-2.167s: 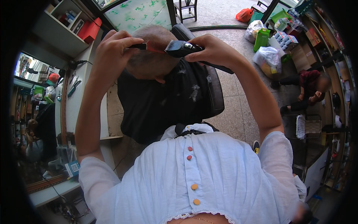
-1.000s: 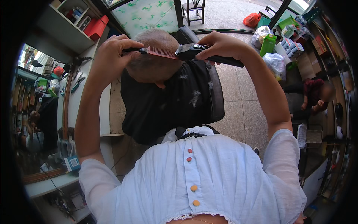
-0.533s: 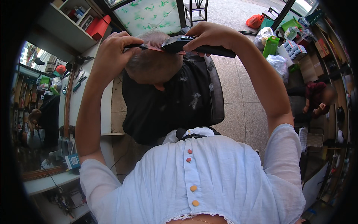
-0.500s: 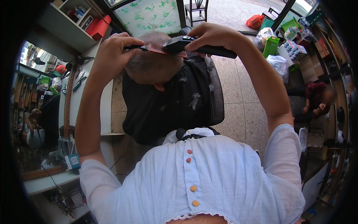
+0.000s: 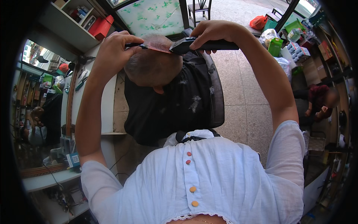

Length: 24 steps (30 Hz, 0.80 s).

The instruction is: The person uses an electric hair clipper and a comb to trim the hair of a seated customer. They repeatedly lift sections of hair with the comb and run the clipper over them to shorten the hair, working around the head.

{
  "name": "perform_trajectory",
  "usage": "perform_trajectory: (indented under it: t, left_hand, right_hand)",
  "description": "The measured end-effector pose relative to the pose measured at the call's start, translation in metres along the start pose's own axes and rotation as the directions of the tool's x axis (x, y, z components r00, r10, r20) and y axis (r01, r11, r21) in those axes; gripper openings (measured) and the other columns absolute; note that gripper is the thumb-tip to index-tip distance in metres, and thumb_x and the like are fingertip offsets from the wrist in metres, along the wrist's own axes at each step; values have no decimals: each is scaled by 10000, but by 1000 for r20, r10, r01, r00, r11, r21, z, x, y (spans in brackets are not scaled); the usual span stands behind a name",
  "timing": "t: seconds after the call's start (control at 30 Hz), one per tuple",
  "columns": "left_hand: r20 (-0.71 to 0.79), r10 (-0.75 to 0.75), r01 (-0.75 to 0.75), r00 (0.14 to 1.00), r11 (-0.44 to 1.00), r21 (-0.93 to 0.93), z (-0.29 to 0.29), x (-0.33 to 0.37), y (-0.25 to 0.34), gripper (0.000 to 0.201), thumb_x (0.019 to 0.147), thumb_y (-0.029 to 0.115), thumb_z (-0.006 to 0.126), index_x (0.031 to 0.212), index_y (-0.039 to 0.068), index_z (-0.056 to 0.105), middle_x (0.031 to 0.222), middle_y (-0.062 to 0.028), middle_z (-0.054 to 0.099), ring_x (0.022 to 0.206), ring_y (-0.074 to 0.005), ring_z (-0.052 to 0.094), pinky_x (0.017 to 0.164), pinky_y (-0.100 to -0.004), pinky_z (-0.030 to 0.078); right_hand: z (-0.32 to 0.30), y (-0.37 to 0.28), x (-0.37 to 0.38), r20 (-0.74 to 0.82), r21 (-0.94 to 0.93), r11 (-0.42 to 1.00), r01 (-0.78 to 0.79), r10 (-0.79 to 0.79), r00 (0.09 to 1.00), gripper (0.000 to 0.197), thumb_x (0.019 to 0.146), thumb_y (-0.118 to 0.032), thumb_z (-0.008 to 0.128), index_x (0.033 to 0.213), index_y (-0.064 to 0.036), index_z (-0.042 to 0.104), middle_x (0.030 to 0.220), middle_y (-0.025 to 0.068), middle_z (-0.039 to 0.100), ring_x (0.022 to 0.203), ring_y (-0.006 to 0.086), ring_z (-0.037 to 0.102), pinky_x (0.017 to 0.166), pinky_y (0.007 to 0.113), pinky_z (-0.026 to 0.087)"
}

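In front of me sits a person with short grey hair (image 5: 153,69), draped in a black cape (image 5: 167,108) with cut hair scattered on it. My left hand (image 5: 121,46) is closed on the dark handle of a comb (image 5: 159,46), whose pink teeth lie against the hair on top of the head. From the right, my right hand (image 5: 214,33) grips black hair clippers (image 5: 201,45). The clipper blade is at the comb's right end, close to the hair. Part of the clipper body is hidden by my fingers.
At left are a mirror (image 5: 44,108) and a white counter (image 5: 107,93) with tools on it. A red box (image 5: 101,28) sits on a shelf. Bags and packages crowd the right side, including a green package (image 5: 275,47). Another person (image 5: 320,99) sits at far right; a wooden chair (image 5: 198,10) stands outside.
The clippers have shifted slightly right, from over the comb's middle to its right end. The comb is now tilted a little differently, with more of its teeth showing.
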<state>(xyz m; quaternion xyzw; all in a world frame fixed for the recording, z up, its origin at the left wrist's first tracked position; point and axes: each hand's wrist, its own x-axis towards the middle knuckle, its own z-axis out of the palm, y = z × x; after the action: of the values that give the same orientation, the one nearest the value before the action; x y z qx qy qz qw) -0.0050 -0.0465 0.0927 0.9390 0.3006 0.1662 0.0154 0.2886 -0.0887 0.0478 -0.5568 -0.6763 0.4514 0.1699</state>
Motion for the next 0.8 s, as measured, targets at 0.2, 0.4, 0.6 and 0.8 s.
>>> perform_trajectory:
  t: [0.2,0.4,0.6,0.8]
  left_hand:
    - [-3,-10,10,1000,1000,1,-1,3,4,222,807,127,728,1013,46,724,807,-51,598,742,-172,558,690,-310,461]
    - [66,-58,63,996,995,-77,-2,8,2,232,808,138,729,1018,41,721,844,-76,633,785,-189,605,727,-304,479]
    - [11,-60,61,998,998,-17,2,15,-3,227,810,140,725,1013,37,722,860,-87,644,801,-204,619,741,-317,492]
    - [12,-54,53,998,998,13,1,19,-3,218,807,131,727,1003,36,723,854,-87,642,797,-206,622,737,-315,498]
  right_hand:
    - [4,-1,12,-47,95,992,82,-77,996,351,776,-239,741,986,36,682,723,80,653,579,122,633,531,214,507]
    - [-2,23,7,-24,136,990,38,-35,999,337,790,-242,728,974,36,681,723,75,653,586,118,631,534,226,516]
    - [-10,25,8,45,135,991,23,-29,999,325,784,-273,743,884,30,681,712,104,660,569,159,646,523,259,533]
    - [-13,5,24,65,102,993,53,-60,996,332,792,-288,737,898,22,682,730,100,663,595,166,641,527,267,522]
